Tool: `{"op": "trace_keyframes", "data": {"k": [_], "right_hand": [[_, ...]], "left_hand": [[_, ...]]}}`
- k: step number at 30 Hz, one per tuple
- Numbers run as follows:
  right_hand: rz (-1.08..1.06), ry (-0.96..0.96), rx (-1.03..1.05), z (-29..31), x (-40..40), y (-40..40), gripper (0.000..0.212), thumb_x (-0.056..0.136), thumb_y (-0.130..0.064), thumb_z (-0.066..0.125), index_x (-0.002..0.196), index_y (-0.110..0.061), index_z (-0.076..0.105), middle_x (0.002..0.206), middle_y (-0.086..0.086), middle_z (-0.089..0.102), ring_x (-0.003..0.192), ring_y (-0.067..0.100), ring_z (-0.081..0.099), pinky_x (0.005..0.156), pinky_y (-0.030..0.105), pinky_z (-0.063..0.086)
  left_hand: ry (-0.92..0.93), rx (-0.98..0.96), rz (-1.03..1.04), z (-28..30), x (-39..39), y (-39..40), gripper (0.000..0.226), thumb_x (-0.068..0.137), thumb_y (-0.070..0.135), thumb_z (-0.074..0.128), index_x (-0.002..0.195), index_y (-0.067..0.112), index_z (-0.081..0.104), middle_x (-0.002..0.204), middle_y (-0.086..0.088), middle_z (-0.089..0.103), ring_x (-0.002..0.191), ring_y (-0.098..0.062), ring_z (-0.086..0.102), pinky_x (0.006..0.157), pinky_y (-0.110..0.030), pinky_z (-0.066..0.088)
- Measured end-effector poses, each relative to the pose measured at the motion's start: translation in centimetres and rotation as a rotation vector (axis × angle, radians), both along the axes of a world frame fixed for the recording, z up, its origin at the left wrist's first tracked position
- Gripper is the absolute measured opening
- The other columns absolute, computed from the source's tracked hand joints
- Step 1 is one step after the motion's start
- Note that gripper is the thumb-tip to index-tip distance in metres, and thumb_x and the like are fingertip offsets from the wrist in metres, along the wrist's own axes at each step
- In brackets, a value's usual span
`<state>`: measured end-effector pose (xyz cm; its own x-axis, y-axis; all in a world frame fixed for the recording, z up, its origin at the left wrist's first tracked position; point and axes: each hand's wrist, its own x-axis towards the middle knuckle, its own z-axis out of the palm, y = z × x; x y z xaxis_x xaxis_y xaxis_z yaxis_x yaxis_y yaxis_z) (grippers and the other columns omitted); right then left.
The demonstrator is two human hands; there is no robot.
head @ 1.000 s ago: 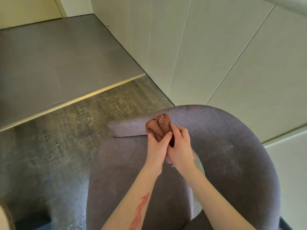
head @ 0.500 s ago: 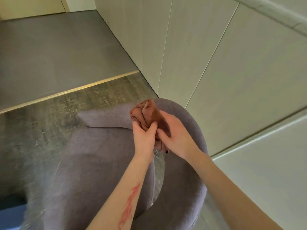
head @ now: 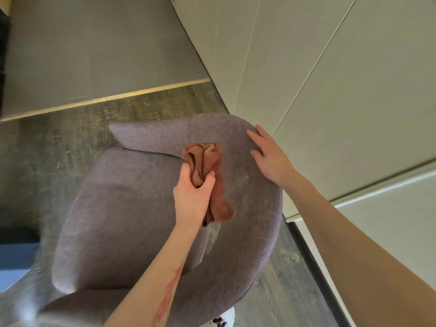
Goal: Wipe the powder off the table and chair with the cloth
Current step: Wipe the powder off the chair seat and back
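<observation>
A grey-purple upholstered chair (head: 132, 208) with a curved backrest fills the middle of the view. My left hand (head: 192, 197) is shut on a bunched rust-brown cloth (head: 207, 161), held over the inner face of the backrest; one end of the cloth hangs down below my fist. My right hand (head: 269, 154) lies flat with fingers apart on the top of the backrest, to the right of the cloth. A faint pale dusting of powder (head: 238, 182) shows on the backrest beside the cloth. No table is in view.
Pale cabinet panels (head: 330, 79) stand close behind and to the right of the chair. Dark wood-look floor (head: 59, 149) lies to the left, with a brass strip (head: 106, 99) and smooth grey floor beyond. A blue object (head: 14, 260) sits at the left edge.
My right hand has let go of the cloth and moved right onto the top of the backrest. My left hand alone now holds the cloth. The view has tilted over the chair.
</observation>
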<state>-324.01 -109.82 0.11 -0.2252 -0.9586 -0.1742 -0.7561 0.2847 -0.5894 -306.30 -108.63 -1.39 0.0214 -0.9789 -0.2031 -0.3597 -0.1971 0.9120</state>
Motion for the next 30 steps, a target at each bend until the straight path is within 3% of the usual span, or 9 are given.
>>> {"op": "trace_keyframes", "data": {"k": [4, 7, 10, 13, 17, 19, 21, 27, 30], "right_hand": [[-0.051, -0.095, -0.040, -0.2, -0.1, 0.1, 0.048, 0.097, -0.007, 0.034, 0.144, -0.018, 0.028, 0.157, -0.003, 0.016, 0.143, 0.011, 0.015, 0.103, 0.009, 0.007], [-0.083, -0.167, -0.085, -0.5, -0.1, 0.0, 0.047, 0.096, -0.003, 0.036, 0.142, -0.014, 0.032, 0.155, 0.002, 0.020, 0.143, 0.015, 0.019, 0.104, 0.010, 0.007], [-0.109, -0.261, -0.098, -0.5, 0.0, 0.2, 0.046, 0.095, -0.002, 0.037, 0.140, -0.012, 0.035, 0.154, 0.004, 0.022, 0.142, 0.015, 0.020, 0.109, 0.013, 0.010], [-0.129, -0.291, -0.108, -0.3, 0.1, 0.2, 0.047, 0.095, -0.001, 0.035, 0.140, -0.014, 0.037, 0.154, 0.002, 0.024, 0.141, 0.011, 0.021, 0.110, 0.013, 0.010], [-0.134, -0.245, -0.076, 0.0, 0.2, 0.2, 0.049, 0.095, 0.000, 0.033, 0.141, -0.017, 0.035, 0.154, -0.002, 0.023, 0.142, 0.009, 0.019, 0.106, 0.009, 0.008], [-0.129, -0.224, -0.072, 0.0, 0.2, 0.3, 0.049, 0.095, -0.001, 0.033, 0.142, -0.018, 0.034, 0.155, -0.003, 0.022, 0.142, 0.009, 0.018, 0.107, 0.010, 0.008], [-0.127, -0.224, -0.066, 0.0, 0.3, 0.4, 0.048, 0.096, -0.003, 0.033, 0.142, -0.020, 0.034, 0.155, -0.005, 0.022, 0.141, 0.008, 0.019, 0.111, 0.015, 0.009], [-0.133, -0.213, -0.067, 0.0, 0.2, 0.5, 0.048, 0.097, -0.005, 0.033, 0.142, -0.022, 0.034, 0.154, -0.009, 0.023, 0.140, 0.005, 0.019, 0.111, 0.015, 0.010], [-0.144, -0.221, -0.071, 0.0, 0.3, 0.5, 0.047, 0.097, -0.005, 0.034, 0.141, -0.022, 0.036, 0.154, -0.008, 0.024, 0.140, 0.005, 0.020, 0.112, 0.016, 0.011]], "left_hand": [[-0.058, -0.090, -0.039, -0.1, -0.3, -1.1, 0.014, 0.082, 0.018, 0.063, 0.094, 0.011, 0.058, 0.082, -0.005, 0.063, 0.079, -0.021, 0.057, 0.068, -0.025, 0.039], [-0.063, -0.176, -0.230, -0.5, -2.6, 0.0, 0.016, 0.081, 0.007, 0.062, 0.095, 0.001, 0.060, 0.086, -0.015, 0.061, 0.080, -0.022, 0.055, 0.065, -0.017, 0.036], [-0.042, -0.214, -0.377, -1.4, -4.5, 1.1, 0.028, 0.078, -0.005, 0.058, 0.106, -0.005, 0.058, 0.103, -0.022, 0.063, 0.093, -0.031, 0.058, 0.071, -0.010, 0.032], [-0.038, -0.260, -0.474, -2.2, -4.5, 0.6, 0.032, 0.078, -0.010, 0.052, 0.109, -0.006, 0.057, 0.113, -0.028, 0.060, 0.100, -0.038, 0.059, 0.077, -0.019, 0.038], [-0.060, -0.260, -0.576, -4.7, -3.2, 1.2, 0.042, 0.077, -0.007, 0.050, 0.118, -0.004, 0.058, 0.129, -0.025, 0.056, 0.116, -0.034, 0.056, 0.096, -0.022, 0.038], [-0.059, -0.179, -0.570, -6.3, -2.4, 2.1, 0.039, 0.078, -0.006, 0.049, 0.116, -0.007, 0.058, 0.126, -0.028, 0.057, 0.114, -0.036, 0.057, 0.095, -0.024, 0.037], [-0.097, -0.009, -0.580, -8.0, -1.2, 2.9, 0.037, 0.085, -0.006, 0.047, 0.121, -0.003, 0.057, 0.133, -0.021, 0.054, 0.120, -0.027, 0.053, 0.093, -0.013, 0.036], [-0.629, 0.512, -0.939, -13.1, 5.0, 3.0, 0.039, 0.089, 0.007, 0.042, 0.123, 0.019, 0.054, 0.126, -0.014, 0.059, 0.117, -0.032, 0.056, 0.098, -0.037, 0.043], [-0.620, 0.576, -0.735, -13.2, 7.5, 1.3, 0.044, 0.086, 0.005, 0.044, 0.128, 0.016, 0.050, 0.124, -0.018, 0.059, 0.117, -0.036, 0.055, 0.097, -0.039, 0.045]]}}
